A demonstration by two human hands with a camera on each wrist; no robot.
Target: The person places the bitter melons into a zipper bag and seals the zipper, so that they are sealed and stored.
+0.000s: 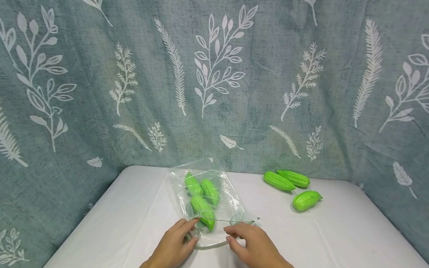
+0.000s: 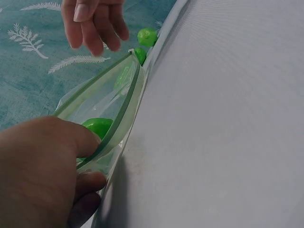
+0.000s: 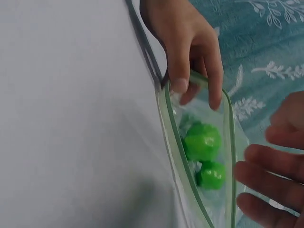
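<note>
A clear zip bag [image 1: 228,189] with a green rim lies on the table, its mouth gaping toward me. Inside it are three bright green cucumber-like vegetables [image 1: 202,208]. My left hand [image 1: 173,241] grips the left corner of the mouth; in the left wrist view its thumb is at the green rim with the fingers curled below. My right hand [image 1: 254,246] hovers by the right part of the mouth, its fingers loosely bent and holding nothing. In the right wrist view, the right hand's fingers [image 3: 270,175] appear apart from the rim.
Three more green vegetables [image 1: 306,200] lie on the white table [image 1: 339,229] to the right of the bag, two of them side by side near the back edge. A blue-green curtain [image 1: 235,138] with white leaf prints hangs behind the table and along its sides.
</note>
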